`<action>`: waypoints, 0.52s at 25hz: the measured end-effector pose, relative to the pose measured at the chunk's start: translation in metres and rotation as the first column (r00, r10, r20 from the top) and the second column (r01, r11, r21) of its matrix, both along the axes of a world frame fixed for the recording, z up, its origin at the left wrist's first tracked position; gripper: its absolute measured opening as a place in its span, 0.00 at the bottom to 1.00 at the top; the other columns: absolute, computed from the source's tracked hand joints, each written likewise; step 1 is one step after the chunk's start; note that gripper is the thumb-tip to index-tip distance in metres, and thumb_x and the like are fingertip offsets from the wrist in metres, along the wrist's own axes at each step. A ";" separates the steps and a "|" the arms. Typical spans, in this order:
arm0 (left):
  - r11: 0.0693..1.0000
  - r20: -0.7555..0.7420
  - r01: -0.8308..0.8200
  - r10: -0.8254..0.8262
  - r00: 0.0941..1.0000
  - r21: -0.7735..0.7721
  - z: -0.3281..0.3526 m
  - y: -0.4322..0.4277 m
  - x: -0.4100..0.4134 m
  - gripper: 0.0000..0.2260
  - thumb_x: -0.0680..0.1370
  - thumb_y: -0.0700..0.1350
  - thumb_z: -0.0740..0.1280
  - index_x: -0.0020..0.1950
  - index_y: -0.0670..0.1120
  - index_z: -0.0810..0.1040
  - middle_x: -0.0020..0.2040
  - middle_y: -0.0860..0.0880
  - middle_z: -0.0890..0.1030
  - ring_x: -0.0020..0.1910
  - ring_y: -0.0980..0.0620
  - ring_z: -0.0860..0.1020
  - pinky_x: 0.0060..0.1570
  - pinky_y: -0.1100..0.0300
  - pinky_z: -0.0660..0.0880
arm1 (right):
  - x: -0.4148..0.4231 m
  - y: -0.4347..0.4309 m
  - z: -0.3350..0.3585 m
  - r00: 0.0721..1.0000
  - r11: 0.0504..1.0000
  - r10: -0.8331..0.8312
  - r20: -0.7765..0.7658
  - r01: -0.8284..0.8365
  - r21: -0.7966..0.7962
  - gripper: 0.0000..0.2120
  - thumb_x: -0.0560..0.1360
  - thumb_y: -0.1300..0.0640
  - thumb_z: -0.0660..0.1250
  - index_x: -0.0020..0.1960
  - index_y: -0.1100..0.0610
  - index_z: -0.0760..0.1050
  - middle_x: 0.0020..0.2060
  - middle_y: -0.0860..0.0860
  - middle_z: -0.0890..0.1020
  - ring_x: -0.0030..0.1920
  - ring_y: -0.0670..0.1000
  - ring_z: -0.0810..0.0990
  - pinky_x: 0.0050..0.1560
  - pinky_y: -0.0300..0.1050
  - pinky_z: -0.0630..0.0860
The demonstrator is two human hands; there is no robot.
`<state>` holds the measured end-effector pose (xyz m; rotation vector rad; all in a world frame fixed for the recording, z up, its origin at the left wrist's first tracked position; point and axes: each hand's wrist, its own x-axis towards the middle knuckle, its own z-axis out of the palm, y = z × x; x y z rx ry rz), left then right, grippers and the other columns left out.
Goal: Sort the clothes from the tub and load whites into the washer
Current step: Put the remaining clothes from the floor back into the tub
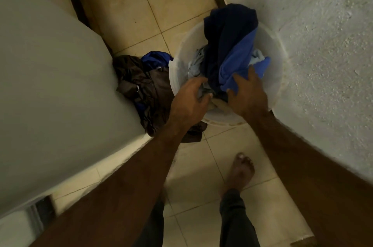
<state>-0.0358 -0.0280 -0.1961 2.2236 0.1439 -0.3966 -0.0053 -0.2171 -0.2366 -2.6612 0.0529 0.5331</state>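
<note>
Round white plastic tub [276,49] stands on tiled floor by right wall. Left hand [188,101] grips pale cloth [194,65] inside; right hand [247,93], fingers spread, presses blue garment [236,65].

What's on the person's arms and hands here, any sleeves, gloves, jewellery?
Nothing worn. The left hand and right hand are bare: no gloves, and no rings, watch or bands that the dim light shows. Both forearms are uncovered up to the frame edge, no sleeves. Lower down: dark trousers, bare foot.
</note>
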 end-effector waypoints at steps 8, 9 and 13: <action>0.997 -0.040 0.071 -0.070 0.997 0.016 -0.015 -0.011 0.015 0.21 0.81 0.46 0.70 0.73 0.45 0.73 0.69 0.46 0.76 0.67 0.48 0.75 0.67 0.52 0.74 | 0.013 0.007 -0.001 0.876 0.898 0.437 -0.205 -0.435 0.058 0.37 0.74 0.38 0.50 0.73 0.62 0.69 0.75 0.65 0.64 0.73 0.67 0.63 0.74 0.61 0.61; 0.997 -0.036 0.074 -0.074 0.997 0.013 -0.017 -0.011 0.017 0.20 0.80 0.45 0.69 0.72 0.45 0.74 0.68 0.46 0.76 0.67 0.48 0.75 0.67 0.50 0.75 | 0.014 0.011 0.002 0.837 0.857 0.515 -0.187 -0.509 0.079 0.33 0.76 0.42 0.51 0.71 0.63 0.71 0.72 0.64 0.70 0.71 0.67 0.68 0.72 0.60 0.65; 0.970 0.085 0.149 -0.167 0.982 0.191 -0.028 -0.025 0.041 0.26 0.81 0.45 0.67 0.79 0.46 0.67 0.80 0.43 0.62 0.78 0.42 0.65 0.77 0.44 0.66 | 0.019 0.014 -0.004 0.851 0.902 0.432 -0.298 -0.402 0.159 0.19 0.82 0.58 0.60 0.71 0.61 0.70 0.67 0.61 0.76 0.67 0.62 0.74 0.68 0.52 0.69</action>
